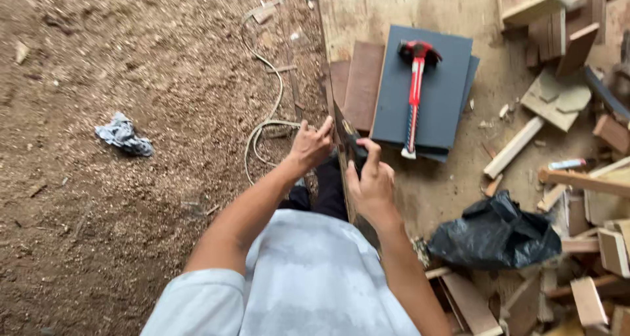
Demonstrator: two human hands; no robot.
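My left hand (311, 144) rests its fingertips against the top edge of a thin upright board (342, 127) that stands on edge in front of me. My right hand (371, 182) grips a small dark tool (354, 146) pressed against the same board's right face. Just beyond, a red-handled hammer (414, 90) lies on a stack of dark grey-blue panels (433, 93). Brown board pieces (363, 83) lie to the left of the panels.
A black plastic bag (493, 234) sits at my right among scattered wood offcuts (590, 244). A pale cord (266, 123) loops over the sawdust-covered ground, with a crumpled grey rag (123, 134) further left. More timber scraps (558, 21) pile at the upper right.
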